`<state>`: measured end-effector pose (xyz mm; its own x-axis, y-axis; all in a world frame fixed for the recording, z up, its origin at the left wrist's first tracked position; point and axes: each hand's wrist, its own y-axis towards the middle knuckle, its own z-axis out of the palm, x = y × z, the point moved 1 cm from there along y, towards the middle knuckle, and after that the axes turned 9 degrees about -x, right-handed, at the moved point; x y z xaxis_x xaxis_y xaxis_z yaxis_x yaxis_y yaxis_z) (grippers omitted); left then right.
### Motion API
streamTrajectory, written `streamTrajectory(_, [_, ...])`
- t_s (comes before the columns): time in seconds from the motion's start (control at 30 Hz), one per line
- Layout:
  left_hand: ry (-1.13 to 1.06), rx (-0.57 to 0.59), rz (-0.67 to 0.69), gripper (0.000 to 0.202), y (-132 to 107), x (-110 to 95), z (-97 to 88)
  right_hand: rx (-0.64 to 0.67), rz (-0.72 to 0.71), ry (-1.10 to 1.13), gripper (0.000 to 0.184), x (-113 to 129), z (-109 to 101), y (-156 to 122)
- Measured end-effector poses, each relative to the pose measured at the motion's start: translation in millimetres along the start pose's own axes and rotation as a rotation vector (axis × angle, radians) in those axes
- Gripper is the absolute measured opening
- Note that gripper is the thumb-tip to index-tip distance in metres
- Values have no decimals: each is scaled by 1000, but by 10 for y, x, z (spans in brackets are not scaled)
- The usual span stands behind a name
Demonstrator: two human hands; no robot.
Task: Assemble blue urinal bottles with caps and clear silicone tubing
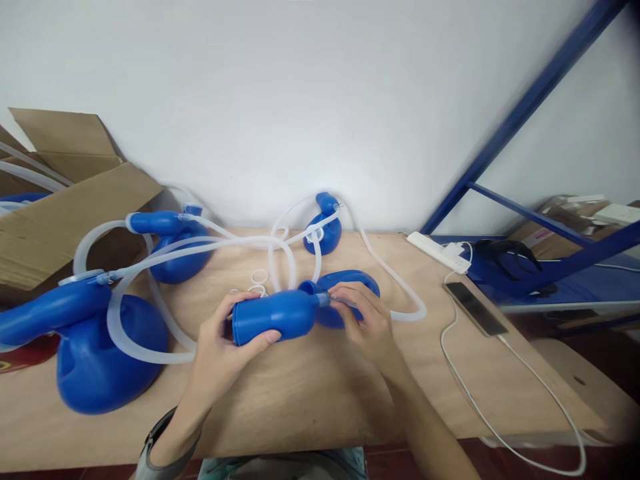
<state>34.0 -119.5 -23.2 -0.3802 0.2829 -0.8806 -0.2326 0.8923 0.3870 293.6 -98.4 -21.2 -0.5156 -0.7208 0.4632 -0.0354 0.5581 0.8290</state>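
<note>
My left hand (pixel 225 340) is wrapped round a blue plastic cylinder (pixel 275 315), which lies level above the table with its narrow end to the right. At that narrow end sits a short translucent connector (pixel 323 299). My right hand (pixel 365 317) pinches the hose fitting there between thumb and fingers, which partly hide it. Right behind the hands is a blue rounded bottle (pixel 350 280), partly covered by my right hand; whether it joins the cylinder I cannot tell. Loose white rings (pixel 259 276) lie on the table just behind my left hand.
Several blue bottles with clear hoses stand about: one at the near left (pixel 113 360), one farther back (pixel 183 250), one by the wall (pixel 327 230). An open cardboard box (pixel 75 213) is at left. A power strip (pixel 437 252) and a cabled phone (pixel 475 308) lie right.
</note>
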Motion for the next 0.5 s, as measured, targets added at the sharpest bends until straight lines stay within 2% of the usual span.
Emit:
streamTrajectory(0.1, [-5,-4,-70,51,8,16,-17,-29,35,-51,15,-56,-36,-24])
streamTrajectory(0.2, [8,-35,-53,52,5,-6,-36,-9,65,-82,14,-62,-70,-31])
streamTrajectory(0.27, [14,-28,-9,52,-21,-35,-30,71,71,-101,22,-21,-81,-32])
streamTrajectory(0.4, [44,23,28,52,-109,-65,-5,277,23,-92,50,106,-110,-10])
streamTrajectory(0.5, [52,50,41,53,-151,-49,2,388,123,-63,40,152,-132,24])
